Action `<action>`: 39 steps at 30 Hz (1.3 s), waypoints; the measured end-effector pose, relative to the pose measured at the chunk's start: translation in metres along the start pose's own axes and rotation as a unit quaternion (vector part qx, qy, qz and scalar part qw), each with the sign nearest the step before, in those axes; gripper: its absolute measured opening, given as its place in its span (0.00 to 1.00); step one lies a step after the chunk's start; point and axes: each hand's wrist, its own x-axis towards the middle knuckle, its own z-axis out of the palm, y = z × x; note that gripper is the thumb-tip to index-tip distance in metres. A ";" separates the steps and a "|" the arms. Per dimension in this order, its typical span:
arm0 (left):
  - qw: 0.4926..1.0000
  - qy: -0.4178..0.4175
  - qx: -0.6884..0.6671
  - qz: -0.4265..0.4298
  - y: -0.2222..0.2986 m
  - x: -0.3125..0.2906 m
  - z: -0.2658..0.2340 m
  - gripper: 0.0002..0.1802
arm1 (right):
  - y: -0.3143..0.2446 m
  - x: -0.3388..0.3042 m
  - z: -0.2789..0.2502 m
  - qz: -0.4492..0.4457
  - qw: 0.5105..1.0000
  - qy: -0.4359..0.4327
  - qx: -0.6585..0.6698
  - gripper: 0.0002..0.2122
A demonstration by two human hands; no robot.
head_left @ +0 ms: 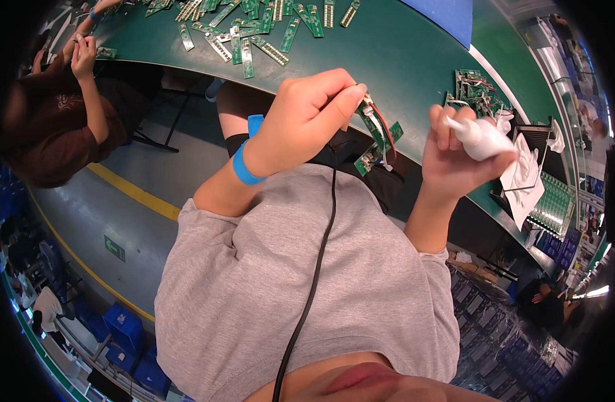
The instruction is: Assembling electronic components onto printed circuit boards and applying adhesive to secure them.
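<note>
My left hand (314, 117), with a blue strap round its wrist, pinches the end of a green circuit board (376, 127) that has red, black and white wires along it. The board hangs tilted down to the right, over the table's near edge. Another green board piece (369, 161) shows just below it; whether the two are joined I cannot tell. My right hand (458, 154) is wrapped round a white squeeze bottle (485, 139), slightly blurred. Its pointed nozzle faces left toward the board, apart from it.
Many loose circuit boards (247, 33) lie across the far side of the green table (388, 60). More wired boards (475, 87) are piled at right, near a dark rack (532, 141) with white blobs and a white sheet. A co-worker (73, 120) sits at left.
</note>
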 end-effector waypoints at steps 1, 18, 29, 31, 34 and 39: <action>0.999 -0.017 -0.022 -0.024 0.001 0.001 -0.001 0.12 | -0.003 0.006 -0.003 0.081 0.988 -0.128 0.038 0.24; 0.961 -0.115 -0.114 -0.225 -0.054 0.028 0.001 0.26 | 0.022 -0.001 -0.008 0.266 0.961 -0.064 0.044 0.24; 0.837 -0.179 -0.427 -0.292 -0.070 0.000 0.007 0.10 | 0.024 0.000 -0.006 0.191 0.981 0.019 -0.016 0.24; 0.836 -0.171 -0.429 -0.297 -0.066 0.003 0.006 0.09 | 0.023 -0.002 -0.007 0.181 0.983 0.011 -0.011 0.24; 0.855 -0.173 -0.396 -0.285 -0.058 0.010 0.005 0.09 | 0.023 -0.002 -0.022 0.151 0.987 -0.055 0.006 0.23; 0.969 -0.060 -0.188 -0.148 -0.046 0.012 0.009 0.07 | 0.018 -0.013 -0.027 0.094 0.987 -0.110 -0.070 0.22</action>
